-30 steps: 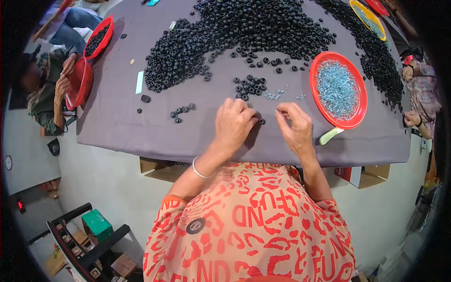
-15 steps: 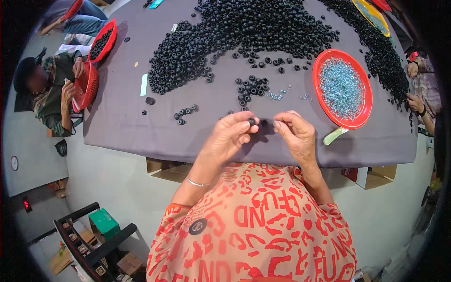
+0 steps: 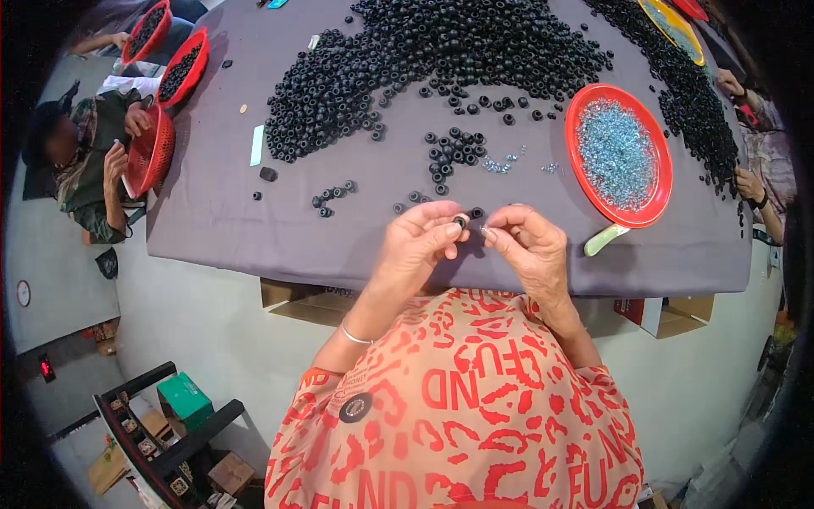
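My left hand [image 3: 415,246] pinches a small black ring-shaped piece [image 3: 459,222] between thumb and fingertips, its hollow end turned up. Close beside it, my right hand [image 3: 534,250] has thumb and forefinger closed on a tiny clear piece [image 3: 484,230], too small to name. The two pieces are apart. Just beyond my fingers lies a loose black piece [image 3: 476,213], with a small cluster of black pieces [image 3: 456,150] farther off. Several tiny clear pieces [image 3: 497,165] are scattered to the right of that cluster.
A large heap of black pieces [image 3: 458,51] covers the far table [image 3: 212,229]. At right stands a red plate [image 3: 666,199] of clear bluish pieces, near a pale green handle [image 3: 605,239]. Co-workers sit left and right; red baskets [image 3: 158,157] line the left edge.
My right hand has moved slightly left, nearer the black piece, and the tiny clear piece now shows at its fingertips. My left hand has tilted the black piece so its opening shows.
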{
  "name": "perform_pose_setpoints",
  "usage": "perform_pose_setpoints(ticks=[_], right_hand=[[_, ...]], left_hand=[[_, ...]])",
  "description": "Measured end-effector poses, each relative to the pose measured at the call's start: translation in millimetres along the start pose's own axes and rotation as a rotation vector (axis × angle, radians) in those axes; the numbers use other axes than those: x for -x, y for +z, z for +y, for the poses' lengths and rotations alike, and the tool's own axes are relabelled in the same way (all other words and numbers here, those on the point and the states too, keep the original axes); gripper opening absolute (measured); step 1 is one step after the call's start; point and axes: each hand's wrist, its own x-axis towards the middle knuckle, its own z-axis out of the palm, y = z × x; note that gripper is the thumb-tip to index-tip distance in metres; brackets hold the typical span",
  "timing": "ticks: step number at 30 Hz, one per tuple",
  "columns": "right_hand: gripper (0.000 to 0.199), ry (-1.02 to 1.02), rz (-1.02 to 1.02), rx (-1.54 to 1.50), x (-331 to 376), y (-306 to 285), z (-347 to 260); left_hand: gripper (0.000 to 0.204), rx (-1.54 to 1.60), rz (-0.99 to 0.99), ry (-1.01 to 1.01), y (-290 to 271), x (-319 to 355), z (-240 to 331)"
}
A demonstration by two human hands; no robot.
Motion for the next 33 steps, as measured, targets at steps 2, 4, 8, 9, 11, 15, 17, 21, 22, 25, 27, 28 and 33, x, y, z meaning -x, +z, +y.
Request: perform_pose_setpoints(ticks=[2, 4, 8, 9, 11, 15, 17, 21, 22, 25, 27, 28, 33], right_hand=[[0.013, -0.126, -0.02, 0.119, -2, 0, -2], [0.013, -0.158, -0.012, 0.129, -3, 2, -4], [0.012, -0.199, -0.021, 0.123, -2, 6, -4], [0.012, -0.196, -0.021, 0.125, -1, 7, -3], [0.013, -0.194, -0.026, 0.139, 0, 8, -3], [0.013, -0.189, -0.021, 0.126, 1, 9, -2], [0.013, -0.177, -0.023, 0.112, 3, 9, -1], [0.013, -0.165, -0.023, 0.111, 5, 11, -3], [0.013, -0.182, -0.026, 0.118, 5, 11, -3], [0.013, -0.2, -0.036, 0.13, 5, 12, -5], [0.013, -0.201, -0.041, 0.136, 4, 13, -8], [0.013, -0.215, -0.056, 0.16, 4, 13, -9], [0.012, -0.19, -0.098, 0.198, 5, 14, -10]], left_hand=[[0.025, 0.053, 0.003, 0.009, 1, 2, 1], [0.024, 0.115, -0.014, -0.011, 2, 4, 1], [0.022, 0.244, -0.063, -0.059, 1, 8, 0], [0.022, 0.247, -0.063, -0.06, 2, 9, 0], [0.022, 0.24, -0.057, -0.106, 6, 12, 3], [0.021, 0.191, -0.056, -0.095, 2, 9, -3], [0.02, 0.176, -0.035, -0.059, -1, 11, -6], [0.021, 0.175, -0.034, -0.039, 0, 14, -8], [0.022, 0.181, -0.039, -0.043, 0, 15, -8], [0.024, 0.161, -0.039, -0.053, 5, 17, -5], [0.025, 0.137, -0.035, -0.06, 5, 17, -5], [0.025, 0.097, -0.045, -0.036, 3, 17, -6], [0.027, 0.004, -0.078, -0.015, 0, 17, -1]])
